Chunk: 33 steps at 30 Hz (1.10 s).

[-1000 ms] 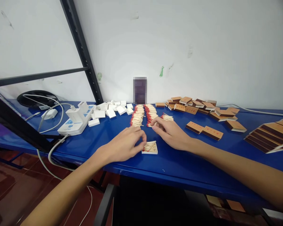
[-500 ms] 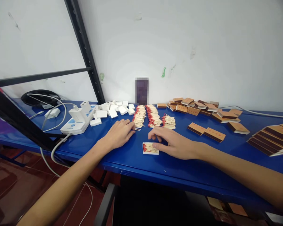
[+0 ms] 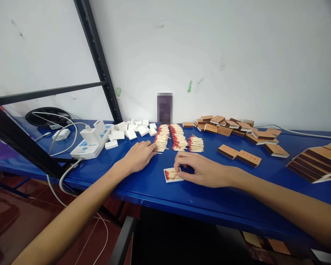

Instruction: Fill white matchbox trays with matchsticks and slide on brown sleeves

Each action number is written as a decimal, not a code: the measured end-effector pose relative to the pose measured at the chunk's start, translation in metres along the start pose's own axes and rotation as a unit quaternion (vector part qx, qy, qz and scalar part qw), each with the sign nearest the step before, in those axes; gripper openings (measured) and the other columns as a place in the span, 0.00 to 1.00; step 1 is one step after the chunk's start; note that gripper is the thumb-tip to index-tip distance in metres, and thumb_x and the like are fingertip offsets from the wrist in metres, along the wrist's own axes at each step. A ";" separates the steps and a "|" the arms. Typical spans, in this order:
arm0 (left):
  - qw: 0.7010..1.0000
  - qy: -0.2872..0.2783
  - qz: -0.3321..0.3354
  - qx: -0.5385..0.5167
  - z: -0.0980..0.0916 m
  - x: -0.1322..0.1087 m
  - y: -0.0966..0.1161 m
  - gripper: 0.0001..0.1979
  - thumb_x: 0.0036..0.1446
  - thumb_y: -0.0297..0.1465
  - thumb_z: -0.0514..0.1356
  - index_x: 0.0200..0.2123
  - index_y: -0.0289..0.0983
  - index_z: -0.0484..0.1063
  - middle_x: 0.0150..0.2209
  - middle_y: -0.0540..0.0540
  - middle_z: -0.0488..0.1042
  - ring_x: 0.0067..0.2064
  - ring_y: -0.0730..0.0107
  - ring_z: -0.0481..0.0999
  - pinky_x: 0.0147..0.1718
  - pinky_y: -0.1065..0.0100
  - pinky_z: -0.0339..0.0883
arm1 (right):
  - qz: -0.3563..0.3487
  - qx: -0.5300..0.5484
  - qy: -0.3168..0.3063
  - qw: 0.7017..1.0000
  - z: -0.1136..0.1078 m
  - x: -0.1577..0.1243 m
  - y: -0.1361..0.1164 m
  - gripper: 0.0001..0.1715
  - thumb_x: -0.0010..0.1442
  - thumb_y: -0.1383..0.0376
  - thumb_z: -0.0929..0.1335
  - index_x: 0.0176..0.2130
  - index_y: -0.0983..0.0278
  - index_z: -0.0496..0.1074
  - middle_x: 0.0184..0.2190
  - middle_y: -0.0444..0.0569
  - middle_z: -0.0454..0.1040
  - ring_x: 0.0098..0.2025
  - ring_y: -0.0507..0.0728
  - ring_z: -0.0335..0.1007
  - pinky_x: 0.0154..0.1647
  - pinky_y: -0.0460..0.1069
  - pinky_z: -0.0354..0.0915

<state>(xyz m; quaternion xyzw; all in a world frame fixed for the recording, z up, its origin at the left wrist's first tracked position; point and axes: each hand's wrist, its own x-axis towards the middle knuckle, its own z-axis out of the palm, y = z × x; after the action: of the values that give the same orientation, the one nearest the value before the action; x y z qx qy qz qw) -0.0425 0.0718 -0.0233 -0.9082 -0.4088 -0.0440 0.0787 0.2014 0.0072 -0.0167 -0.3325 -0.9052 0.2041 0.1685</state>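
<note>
A small white matchbox tray [image 3: 165, 176] holds red-headed matches [image 3: 169, 173] and lies on the blue table near its front edge. My right hand [image 3: 200, 170] is at the tray's right end, thumb and curled index finger closed over it and hiding that end. My left hand [image 3: 139, 156] rests palm down on the table, fingers loosely stretched, fingertips beside the near end of the left match pile [image 3: 162, 138]. I see nothing held in it. Two more match piles stand next to that one, a middle pile [image 3: 178, 138] and a shorter right pile [image 3: 195, 143].
White empty-looking trays [image 3: 131, 131] are heaped behind my left hand. Brown matchbox sleeves [image 3: 226, 125] lie scattered at the back right, with a stack of sleeves [image 3: 314, 163] at far right. A power strip [image 3: 91, 145] with cables and a black shelf frame [image 3: 99, 55] stand left.
My right index finger has come down onto the tray's right part. The tray has shifted slightly left and turned a little. My left hand has hardly moved.
</note>
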 end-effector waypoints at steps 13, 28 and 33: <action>0.978 0.009 0.077 -0.193 -0.026 -0.018 0.025 0.10 0.67 0.33 0.48 0.36 0.38 0.66 0.36 0.47 0.69 0.39 0.67 0.69 0.41 0.65 0.63 | 0.011 -0.096 -0.090 0.991 -0.018 0.009 -0.012 0.09 0.65 0.63 0.64 0.33 0.62 0.70 0.34 0.48 0.72 0.34 0.55 0.67 0.34 0.50 0.61; 0.999 0.019 0.000 -0.051 -0.003 -0.002 -0.001 0.10 0.66 0.36 0.52 0.41 0.38 0.70 0.40 0.43 0.70 0.42 0.59 0.70 0.41 0.61 0.62 | 0.071 -0.136 0.006 0.988 -0.006 0.041 0.023 0.07 0.64 0.65 0.64 0.43 0.63 0.69 0.31 0.48 0.74 0.32 0.55 0.67 0.31 0.48 0.57; 0.999 0.017 -0.018 -0.023 0.001 -0.003 -0.002 0.12 0.68 0.35 0.49 0.44 0.37 0.69 0.42 0.42 0.71 0.43 0.57 0.70 0.41 0.59 0.62 | 0.060 -0.151 0.021 0.986 0.000 0.057 0.026 0.08 0.65 0.67 0.63 0.43 0.64 0.69 0.33 0.50 0.75 0.33 0.55 0.68 0.32 0.48 0.57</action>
<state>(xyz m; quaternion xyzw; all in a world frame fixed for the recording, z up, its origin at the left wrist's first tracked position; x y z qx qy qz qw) -0.0462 0.0714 -0.0249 -0.9015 -0.4223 -0.0703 0.0635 0.1738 0.0634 -0.0192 -0.4125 -0.9001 0.0677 0.1229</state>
